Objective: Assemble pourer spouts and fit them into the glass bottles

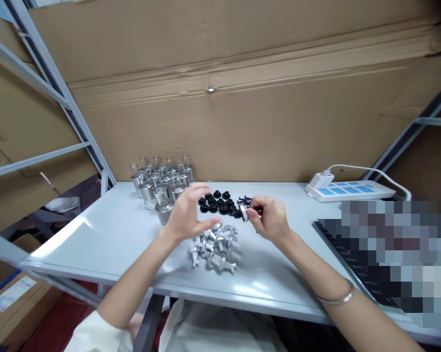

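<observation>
Left hand [189, 212]: thumb and fingers spread wide, nothing seen between them.

Right hand [273, 217]: fingers pinched on a silver-and-black piece [243, 213], which points toward the left hand, apart from it.

Stage: a silver part and a black part sit together in the right hand; whether they are fastened cannot be told. Judged from the loose stock, much remains unjoined.

Loose stock: silver winged parts [219, 242], one heap, nearer the body than both hands and between them; black round fittings [213, 208], grouped between the hands, toward the far side; thin black pieces [245, 199], just beyond the right fingers.

Glass-and-metal containers [147, 191]: clustered upright, left of and beyond the left hand; whether any is complete, cannot tell.

Edges and room: white tabletop [114, 239] offers open surface left of the left forearm; its near edge runs beneath both forearms. Cardboard wall [249, 137] bounds the far side. Power strip [352, 190], beyond and right of the right hand, limits reach there.
</observation>
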Motion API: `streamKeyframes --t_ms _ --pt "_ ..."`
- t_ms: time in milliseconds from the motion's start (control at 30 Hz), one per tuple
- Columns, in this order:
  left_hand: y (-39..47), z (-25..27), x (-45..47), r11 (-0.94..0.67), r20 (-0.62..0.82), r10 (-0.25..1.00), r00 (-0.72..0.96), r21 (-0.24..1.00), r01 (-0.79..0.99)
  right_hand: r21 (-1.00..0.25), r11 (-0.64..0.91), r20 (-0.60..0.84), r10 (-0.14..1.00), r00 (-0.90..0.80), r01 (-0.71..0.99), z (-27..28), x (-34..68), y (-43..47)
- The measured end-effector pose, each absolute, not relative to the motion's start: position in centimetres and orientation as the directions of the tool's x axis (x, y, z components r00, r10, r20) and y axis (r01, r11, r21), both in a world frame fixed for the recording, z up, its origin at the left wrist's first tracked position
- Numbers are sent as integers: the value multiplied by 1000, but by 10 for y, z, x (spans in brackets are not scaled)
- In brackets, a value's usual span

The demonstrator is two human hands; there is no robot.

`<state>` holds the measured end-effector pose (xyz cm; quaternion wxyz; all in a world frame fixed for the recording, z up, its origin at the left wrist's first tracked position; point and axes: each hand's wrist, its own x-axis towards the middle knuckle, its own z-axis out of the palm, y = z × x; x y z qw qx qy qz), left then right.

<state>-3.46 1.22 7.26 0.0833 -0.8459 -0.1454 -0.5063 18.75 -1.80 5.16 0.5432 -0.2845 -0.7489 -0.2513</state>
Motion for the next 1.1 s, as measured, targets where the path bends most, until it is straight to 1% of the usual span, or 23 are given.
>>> streamKeyframes --t_ms 33,100,200,300,400,533,567,600,633,700,767,833,900,967,1000,1067,1100 --pt "9 74 -21 -954 826 192 531 31 297 93 727 952 135 -274 681 51 185 -18" --pt "6 74 1 -955 738 236 632 54 293 135 756 946 94 -311 641 51 181 -18" --pt "8 66 18 -953 673 244 698 35 300 172 768 943 53 -329 617 52 177 -19" --pt "9 57 19 -939 681 232 695 -31 344 204 716 932 67 -357 667 53 177 -21" --pt "7 52 17 -927 716 204 668 -78 367 226 668 908 119 -402 709 53 177 -22" --pt "3 48 19 -939 774 126 620 -108 327 229 689 898 123 -422 688 48 176 -23" --pt "2 47 20 -940 775 122 620 -111 324 202 713 906 125 -405 671 46 175 -24" --pt "2 47 20 -940 773 119 623 -114 321 142 738 919 148 -364 660 43 173 -25" --pt "1 46 20 -940 771 115 627 -119 319 53 761 932 194 -305 647 41 171 -26" --pt "2 47 19 -943 781 93 617 -130 307 -174 781 928 334 -164 600 39 166 -28" --pt "3 47 17 -948 806 72 588 -127 290 -383 765 877 477 -55 518 40 165 -29" --pt "5 48 14 -954 827 74 557 -105 282 -503 732 824 566 1 461 45 170 -25" --pt "7 48 11 -954 834 96 543 -78 288 -555 666 792 607 70 499 52 184 -16" --pt "9 47 8 -951 832 124 541 -57 305 -579 546 769 612 184 605 56 207 -4" --pt "10 47 8 -949 829 135 543 -50 312 -622 479 720 660 213 619 56 219 3" --pt "11 45 7 -946 824 147 548 -45 321 -730 306 533 815 229 611 51 243 15" --pt "12 45 7 -946 820 149 553 -45 322 -751 202 421 880 220 629 47 253 20"
